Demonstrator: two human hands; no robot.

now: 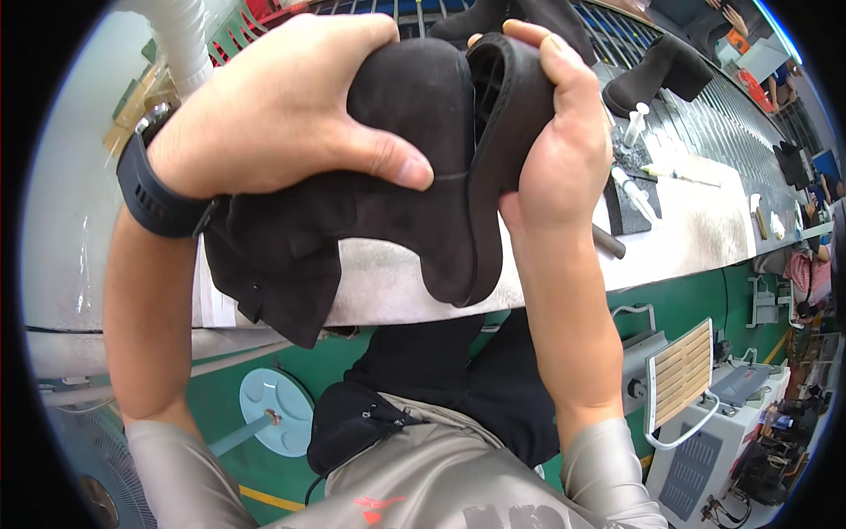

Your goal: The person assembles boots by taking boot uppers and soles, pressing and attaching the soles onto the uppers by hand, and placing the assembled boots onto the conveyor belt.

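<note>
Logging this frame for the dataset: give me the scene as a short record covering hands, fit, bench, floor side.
left hand: thumb and palm on a black boot upper; left hand, black boot upper
right hand: grips the black outsole; right hand, black outsole
fit: gap at the toe, lattice inside the outsole visible; heel end against the upper
bench: two syringes and another black boot, to the right
floor side: slatted wooden chair, right

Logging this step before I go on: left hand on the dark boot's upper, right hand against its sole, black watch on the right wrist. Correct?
The wrist is wrong: the head view shows the black watch on the left wrist. The rest stands: left hand on the dark boot's upper, right hand against its sole.
</note>
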